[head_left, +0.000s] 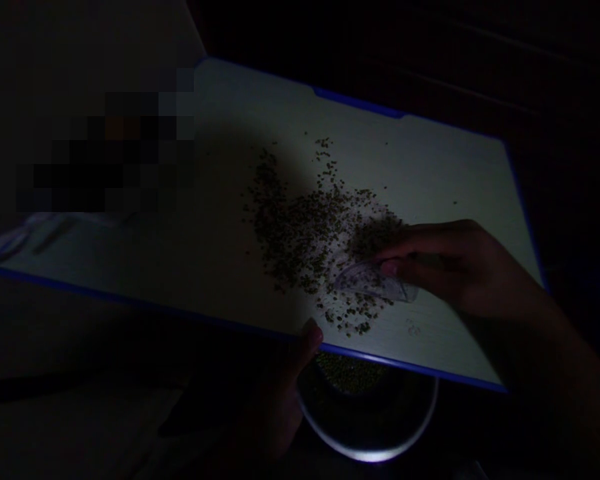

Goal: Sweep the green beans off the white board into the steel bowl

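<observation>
Pinched between the thumb and fingers of my right hand [445, 267] is a clear, half-round plastic protractor [365, 280], held low over the white board [230, 287]. Around and under it lie many small green beans [300, 227], spread across the middle of the board, with some close to the near edge. My left hand [293, 400] grips that near edge, its thumb on top and the other fingers mostly hidden in the dark below. Beneath the edge, beside this hand, a round metal-rimmed bowl [375, 455] contains more green beans.
A blue border runs round the board, with a thicker blue clip-like strip [360, 103] on its far side. Whitish crumpled material [25, 233] lies at the left end. A pixelated patch hides the upper left. The surroundings are very dark.
</observation>
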`<state>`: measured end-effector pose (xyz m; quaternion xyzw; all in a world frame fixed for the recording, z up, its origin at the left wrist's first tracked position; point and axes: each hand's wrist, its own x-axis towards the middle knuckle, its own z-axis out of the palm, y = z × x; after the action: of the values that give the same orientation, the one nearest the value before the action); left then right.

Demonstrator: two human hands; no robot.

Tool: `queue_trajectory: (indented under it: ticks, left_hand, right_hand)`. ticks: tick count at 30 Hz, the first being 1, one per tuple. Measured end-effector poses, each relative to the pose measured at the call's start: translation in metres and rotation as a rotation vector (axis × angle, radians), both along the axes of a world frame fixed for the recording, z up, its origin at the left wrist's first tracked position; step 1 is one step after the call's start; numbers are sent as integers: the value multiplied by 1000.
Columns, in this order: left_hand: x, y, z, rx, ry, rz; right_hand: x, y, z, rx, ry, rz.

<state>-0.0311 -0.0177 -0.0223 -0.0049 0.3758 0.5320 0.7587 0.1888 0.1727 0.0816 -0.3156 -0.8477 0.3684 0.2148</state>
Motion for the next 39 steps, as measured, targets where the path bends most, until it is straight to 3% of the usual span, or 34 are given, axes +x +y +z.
queue_trajectory:
  ticks: [5, 15, 28, 39]
  left_hand:
    - [1, -2, -3, -125, 83, 27]
    - [12, 5, 11, -94, 103, 4]
    - [12, -1, 8, -147, 140, 3]
    - [9, 1, 7, -34, 59, -20]
  right_hand:
    - [-1, 1, 2, 27, -4, 59]
    - [-3, -3, 2, 23, 19, 146]
    - [26, 5, 31, -145, -219, 228]
    - [25, 6, 23, -192, -264, 312]
